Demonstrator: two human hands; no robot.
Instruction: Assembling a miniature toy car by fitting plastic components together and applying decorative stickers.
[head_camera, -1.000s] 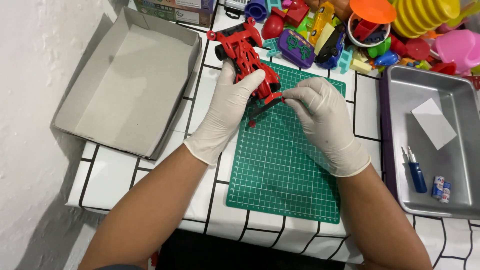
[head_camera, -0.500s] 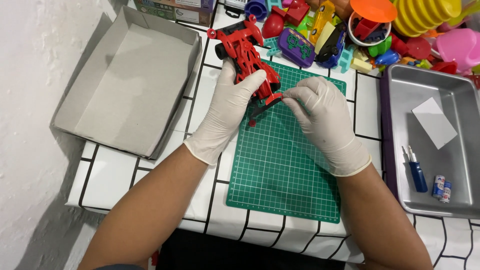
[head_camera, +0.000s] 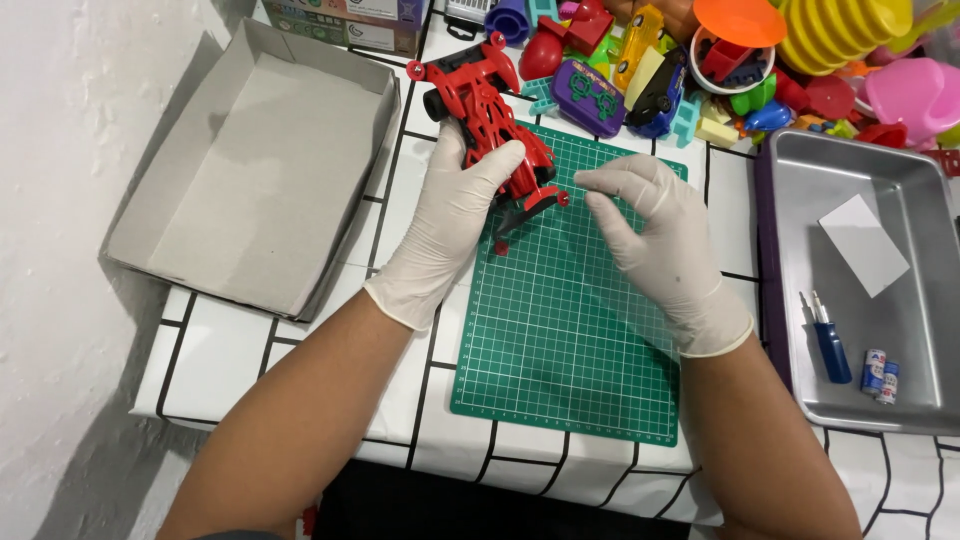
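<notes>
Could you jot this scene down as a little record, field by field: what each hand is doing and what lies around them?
Left hand: gloved left hand grips a red toy car from above.
Right hand: gloved right hand, fingertips pinched together just right of the car's end; anything held is too small to tell.
Work surface: green cutting mat on a white grid-patterned table.
Left side: open grey cardboard box.
Right side: metal tray with blue screwdriver, two small batteries.
Behind: pile of colourful toys.
</notes>
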